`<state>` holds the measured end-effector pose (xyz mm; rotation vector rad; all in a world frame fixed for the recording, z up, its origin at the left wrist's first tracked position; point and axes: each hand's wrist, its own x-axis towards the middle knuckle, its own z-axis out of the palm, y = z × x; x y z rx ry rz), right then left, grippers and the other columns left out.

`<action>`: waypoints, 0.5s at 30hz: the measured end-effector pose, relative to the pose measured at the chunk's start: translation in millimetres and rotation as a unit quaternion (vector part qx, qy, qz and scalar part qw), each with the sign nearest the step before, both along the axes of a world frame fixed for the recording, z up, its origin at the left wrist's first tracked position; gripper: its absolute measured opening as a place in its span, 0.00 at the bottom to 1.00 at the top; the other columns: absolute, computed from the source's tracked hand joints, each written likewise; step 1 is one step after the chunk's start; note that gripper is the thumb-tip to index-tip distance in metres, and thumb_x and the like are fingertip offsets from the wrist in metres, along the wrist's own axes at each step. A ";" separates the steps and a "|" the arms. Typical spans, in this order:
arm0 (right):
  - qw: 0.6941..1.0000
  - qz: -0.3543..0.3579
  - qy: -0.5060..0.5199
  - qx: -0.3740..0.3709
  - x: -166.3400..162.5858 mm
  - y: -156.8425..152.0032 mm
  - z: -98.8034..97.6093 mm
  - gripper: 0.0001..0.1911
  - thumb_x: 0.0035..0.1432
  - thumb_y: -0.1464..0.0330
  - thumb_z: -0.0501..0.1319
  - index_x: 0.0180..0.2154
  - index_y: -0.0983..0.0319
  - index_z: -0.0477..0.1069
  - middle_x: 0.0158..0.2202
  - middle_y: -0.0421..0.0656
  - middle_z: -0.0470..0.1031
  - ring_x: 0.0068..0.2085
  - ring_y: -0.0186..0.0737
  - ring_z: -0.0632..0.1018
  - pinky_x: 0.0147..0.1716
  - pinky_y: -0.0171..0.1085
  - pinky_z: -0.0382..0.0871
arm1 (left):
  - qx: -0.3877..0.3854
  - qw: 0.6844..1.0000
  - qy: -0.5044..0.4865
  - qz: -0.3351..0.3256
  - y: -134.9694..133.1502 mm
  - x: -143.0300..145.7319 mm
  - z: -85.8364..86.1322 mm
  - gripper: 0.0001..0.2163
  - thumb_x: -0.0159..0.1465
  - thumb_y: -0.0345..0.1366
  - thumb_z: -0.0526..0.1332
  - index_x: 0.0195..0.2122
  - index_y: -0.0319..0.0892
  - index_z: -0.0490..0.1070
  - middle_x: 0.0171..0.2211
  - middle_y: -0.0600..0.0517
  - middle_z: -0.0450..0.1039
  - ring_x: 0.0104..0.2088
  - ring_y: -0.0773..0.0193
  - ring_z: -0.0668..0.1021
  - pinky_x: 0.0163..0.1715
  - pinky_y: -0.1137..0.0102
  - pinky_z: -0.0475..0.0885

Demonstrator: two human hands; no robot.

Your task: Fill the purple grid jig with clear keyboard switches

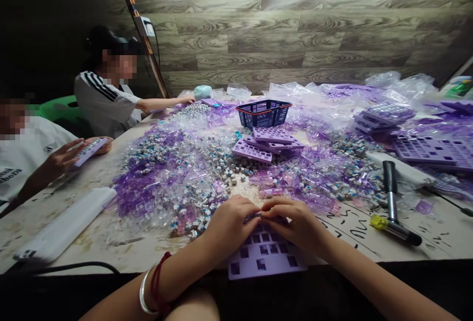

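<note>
A purple keyboard plate (264, 257) with square cut-outs lies at the near table edge, its front overhanging. My left hand (234, 222) is over the plate's far left part, fingers bent and closed together. Opposite it, my right hand (291, 220) meets it with thumb and fingers pinched. Both sets of fingertips come together over the plate's far rows; whatever small piece is between them is hidden. Just beyond my hands spreads a heap of small white and blue key switches (212, 195) mixed with clear and purple plastic pieces (148, 195).
Stacked purple plates (273, 136) sit before a dark basket (264, 113). More plates (432, 151) lie right. A mallet (391, 198) and white bars (68, 225) flank me. Two co-workers sit left, one holding a plate (89, 152); plastic bags (295, 92) line the back.
</note>
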<state>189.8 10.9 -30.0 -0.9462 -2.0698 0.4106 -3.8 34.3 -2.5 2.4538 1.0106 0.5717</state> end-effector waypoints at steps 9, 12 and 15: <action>0.996 -0.007 -0.032 -0.085 -1.4 5.6 14.7 0.07 0.54 0.75 0.62 0.26 0.61 0.76 0.30 0.42 0.78 0.32 0.36 0.78 0.35 0.33 0.70 | -0.013 1.000 -0.019 -0.010 1.4 2.8 0.6 0.05 0.60 0.29 0.62 0.36 0.40 0.77 0.35 0.51 0.77 0.41 0.60 0.72 0.44 0.66 0.68; 0.991 -0.007 -0.075 -0.114 -5.5 6.5 21.9 0.09 0.53 0.78 0.61 0.25 0.62 0.76 0.27 0.41 0.77 0.29 0.34 0.76 0.32 0.31 0.68 | -0.024 1.000 -0.008 0.000 0.6 4.0 1.3 0.05 0.60 0.28 0.62 0.34 0.39 0.77 0.34 0.50 0.77 0.42 0.60 0.72 0.44 0.66 0.69; 0.984 -0.004 -0.131 -0.119 -9.4 9.3 25.8 0.10 0.52 0.79 0.60 0.22 0.62 0.74 0.24 0.40 0.75 0.26 0.32 0.74 0.27 0.30 0.64 | -0.024 1.000 0.010 0.015 -2.7 4.9 3.4 0.04 0.59 0.28 0.62 0.34 0.39 0.76 0.36 0.50 0.77 0.43 0.59 0.71 0.46 0.65 0.68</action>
